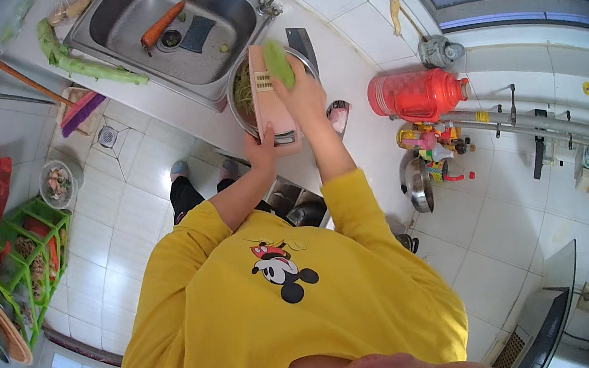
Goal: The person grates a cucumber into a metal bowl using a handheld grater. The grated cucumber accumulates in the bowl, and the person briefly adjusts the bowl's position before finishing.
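Observation:
My left hand (260, 148) grips the near end of a pink grater (271, 104), which lies across a metal bowl (234, 111). Pale green shreds (244, 92) show in the bowl, left of the grater. A peeled light green vegetable piece (278, 63) is held in my right hand (306, 99) against the grater's upper part; its exact kind is unclear. Beyond that hand, the dark blade of a kitchen knife (300, 42) lies on the counter, partly hidden by the bowl and hand.
The steel sink (110, 40) holds a carrot (163, 24) and a dark cloth or sponge (198, 36). A long green vegetable strip (86, 63) lies along the counter's left. At right stand a red thermos (415, 95), several bottles (434, 150) and a metal bowl (418, 184).

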### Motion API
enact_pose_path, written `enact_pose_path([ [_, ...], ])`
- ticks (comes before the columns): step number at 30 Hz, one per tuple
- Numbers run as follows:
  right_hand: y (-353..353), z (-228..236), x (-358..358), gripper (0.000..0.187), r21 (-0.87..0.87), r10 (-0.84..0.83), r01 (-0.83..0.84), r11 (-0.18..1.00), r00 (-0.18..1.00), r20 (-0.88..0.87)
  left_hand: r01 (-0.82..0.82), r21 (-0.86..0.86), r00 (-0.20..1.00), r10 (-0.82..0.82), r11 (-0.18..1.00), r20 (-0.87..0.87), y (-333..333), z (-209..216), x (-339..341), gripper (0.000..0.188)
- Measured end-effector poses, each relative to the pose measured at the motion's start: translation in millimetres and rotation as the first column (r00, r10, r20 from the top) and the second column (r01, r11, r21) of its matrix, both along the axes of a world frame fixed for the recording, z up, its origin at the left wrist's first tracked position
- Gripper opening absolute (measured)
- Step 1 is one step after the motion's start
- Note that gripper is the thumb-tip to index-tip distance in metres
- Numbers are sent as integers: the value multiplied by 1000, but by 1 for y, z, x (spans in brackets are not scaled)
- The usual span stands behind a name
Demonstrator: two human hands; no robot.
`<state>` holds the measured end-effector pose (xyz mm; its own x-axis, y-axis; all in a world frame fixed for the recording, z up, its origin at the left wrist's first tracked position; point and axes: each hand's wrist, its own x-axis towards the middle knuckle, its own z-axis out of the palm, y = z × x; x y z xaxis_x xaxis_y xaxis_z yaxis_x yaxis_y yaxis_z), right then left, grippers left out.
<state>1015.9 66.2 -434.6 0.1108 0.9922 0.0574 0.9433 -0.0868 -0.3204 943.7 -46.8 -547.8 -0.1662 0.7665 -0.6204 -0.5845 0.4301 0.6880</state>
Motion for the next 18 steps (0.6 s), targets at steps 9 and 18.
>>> enact_pose_path([
  [9,-60,3,-9,65,-162,-10,35,986,988,152,99,-21,993,-100,995,-57,2,-16,0,35],
  [18,19,-17,23,63,262,108,-51,964,972,-210,-19,3,1000,19,1000,20,1,13,-3,36],
])
